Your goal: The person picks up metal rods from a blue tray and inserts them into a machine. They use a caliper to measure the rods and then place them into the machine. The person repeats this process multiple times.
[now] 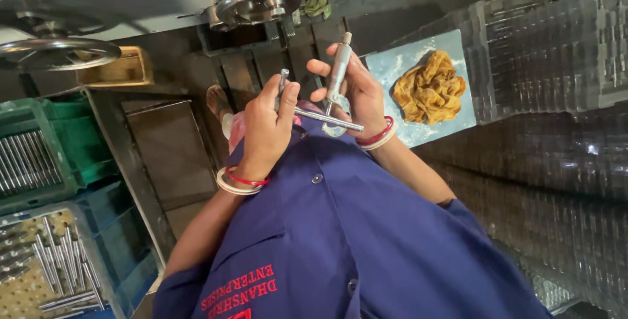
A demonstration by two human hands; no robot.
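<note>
Two hands, a micrometer and a thin steel rod, seen from a head camera that appears upside down.

The micrometer's (337, 87) frame is mostly buried behind the fingers, so its jaws can't really be made out. The right hand (358, 93) is closed around its barrel; the left hand (267, 126) pinches the steel rod (324, 117) crosswise into it, in front of the blue shirt (366, 240). A yellow rag (430, 87) sits on a blue tray (392, 64) nearby.

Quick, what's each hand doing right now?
Left hand: closed on one end of a thin metal rod.
Right hand: closed around a micrometer, set against the rod.
</note>
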